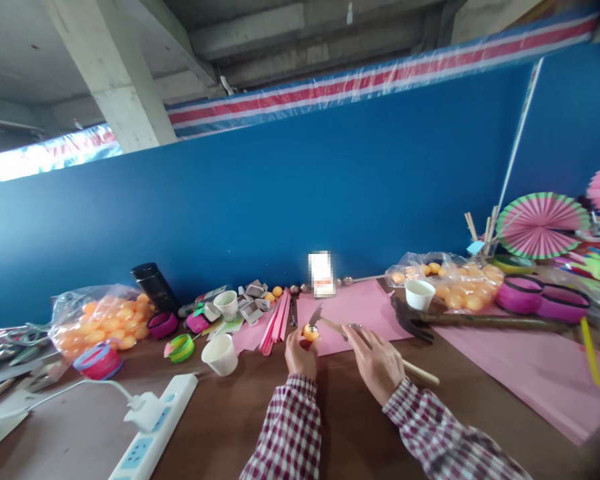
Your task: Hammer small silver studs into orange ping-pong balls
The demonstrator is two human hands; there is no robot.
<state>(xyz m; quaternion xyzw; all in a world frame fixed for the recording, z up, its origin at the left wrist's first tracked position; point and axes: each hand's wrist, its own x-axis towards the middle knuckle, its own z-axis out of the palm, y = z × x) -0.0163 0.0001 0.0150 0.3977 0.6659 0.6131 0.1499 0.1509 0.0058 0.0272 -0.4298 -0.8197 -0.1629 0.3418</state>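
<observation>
Between the fingers of my left hand (301, 355) is an orange ball (311, 331), held just above the near edge of a pink paper sheet (353, 310). My right hand (376, 357) lies over a thin wooden stick (420, 372), its fingers closed on the shaft. The stick's far end reaches up and left toward the ball, beside a small grey pointed piece (315, 313) whose link to the stick is unclear. Something shiny shows at my right fingertips, too small to make out.
A hammer (460, 320) lies at the right. White cups (220, 355) (420, 294) stand either side. Bags of orange balls (105, 320) (467, 283) sit left and right. A power strip (163, 423) is front left; pink strips (279, 320) lie beside the sheet.
</observation>
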